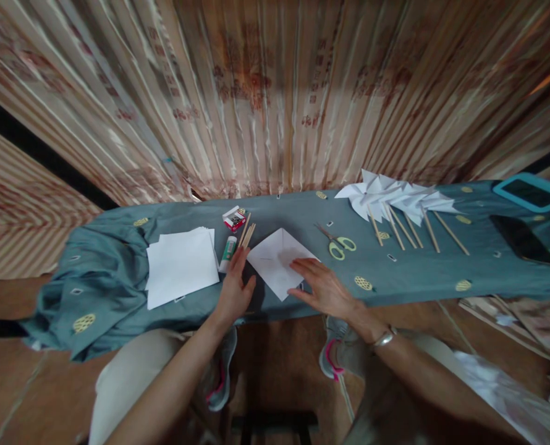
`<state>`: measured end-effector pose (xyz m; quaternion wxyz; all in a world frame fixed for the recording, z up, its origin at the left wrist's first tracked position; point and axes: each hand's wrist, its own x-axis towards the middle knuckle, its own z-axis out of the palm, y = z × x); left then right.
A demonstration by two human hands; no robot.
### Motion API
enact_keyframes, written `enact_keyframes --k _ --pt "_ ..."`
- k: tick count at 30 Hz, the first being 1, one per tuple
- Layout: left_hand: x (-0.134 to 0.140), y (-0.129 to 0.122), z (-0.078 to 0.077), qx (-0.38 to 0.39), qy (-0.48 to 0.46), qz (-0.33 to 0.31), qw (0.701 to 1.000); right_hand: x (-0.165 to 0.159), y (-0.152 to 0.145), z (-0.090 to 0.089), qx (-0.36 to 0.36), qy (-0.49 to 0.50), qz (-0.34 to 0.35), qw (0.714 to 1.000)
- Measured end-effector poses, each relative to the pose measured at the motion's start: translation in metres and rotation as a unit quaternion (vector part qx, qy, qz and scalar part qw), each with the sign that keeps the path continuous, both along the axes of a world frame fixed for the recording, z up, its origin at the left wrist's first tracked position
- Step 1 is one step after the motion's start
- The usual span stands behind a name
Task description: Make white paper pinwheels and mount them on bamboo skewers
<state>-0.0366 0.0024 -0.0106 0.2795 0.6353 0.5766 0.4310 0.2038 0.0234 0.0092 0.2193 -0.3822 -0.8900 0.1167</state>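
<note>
A white square of paper with crease lines lies cornerwise on the cloth in front of me. My right hand rests over its right side, fingers stretched out and thumb apart. Left of the paper, my left hand has its fingers extended and thumb spread, with the fingertips at the lower ends of several wooden sticks. Whether they touch the sticks I cannot tell. A glue stick lies just left of those fingers. Right of the paper are scissors with light green handles, their blades pointing away from me.
A stack of white paper lies at the left, with a small red-and-white box behind the glue stick. Several paper pinwheels on sticks overlap at the right. Beyond them are a blue-framed tablet and a dark phone.
</note>
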Motion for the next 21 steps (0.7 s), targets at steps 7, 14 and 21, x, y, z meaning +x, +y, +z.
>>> enact_keyframes --k 7,14,21 --pt "0.0 -0.018 -0.007 0.077 0.189 -0.058 0.977 -0.004 -0.008 -0.01 0.009 -0.021 0.052 0.998" --pt "0.005 -0.016 0.002 0.107 0.219 -0.132 0.961 -0.009 -0.005 -0.003 -0.001 -0.028 0.037 0.999" --pt "0.012 -0.014 0.005 0.079 0.222 -0.175 0.956 -0.005 0.0 -0.003 -0.033 -0.025 0.043 0.998"
